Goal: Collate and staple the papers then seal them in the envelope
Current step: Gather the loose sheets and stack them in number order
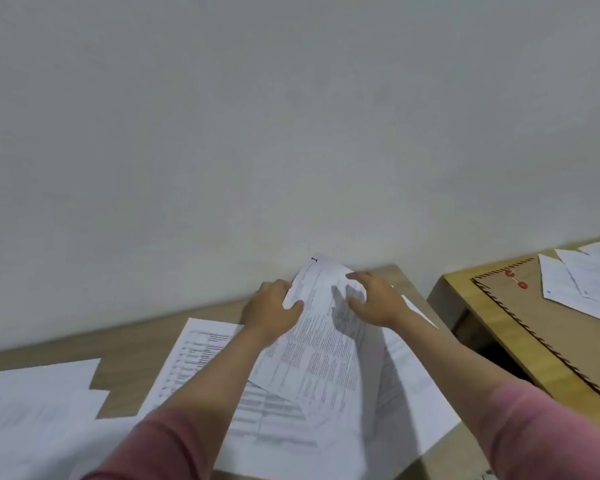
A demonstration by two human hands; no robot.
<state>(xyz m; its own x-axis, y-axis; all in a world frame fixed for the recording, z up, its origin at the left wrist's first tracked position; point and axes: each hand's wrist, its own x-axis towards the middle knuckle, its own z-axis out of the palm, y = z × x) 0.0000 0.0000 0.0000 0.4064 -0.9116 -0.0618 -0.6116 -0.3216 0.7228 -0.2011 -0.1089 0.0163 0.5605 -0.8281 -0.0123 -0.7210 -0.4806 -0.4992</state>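
Printed sheets [284, 420] are spread loose across the near wooden table [125, 372], uncollated. Further out, one page marked "1" [326, 341] is held lifted at its far end: the left hand [271, 313] pinches its left edge, the right hand [374, 303] curls onto its top. Edges should be squared before stapling. The string-tie envelope [520, 310] lies well apart on the right-hand table [482, 299], under further sheets [582, 282].

Two bare forearms are seen, each ending in an ungloved hand: the left hand [271, 311] and the right hand [374, 301]. Pink sleeves [548, 431] are worn, pushed up toward the elbows. No rings or watch can be made out.
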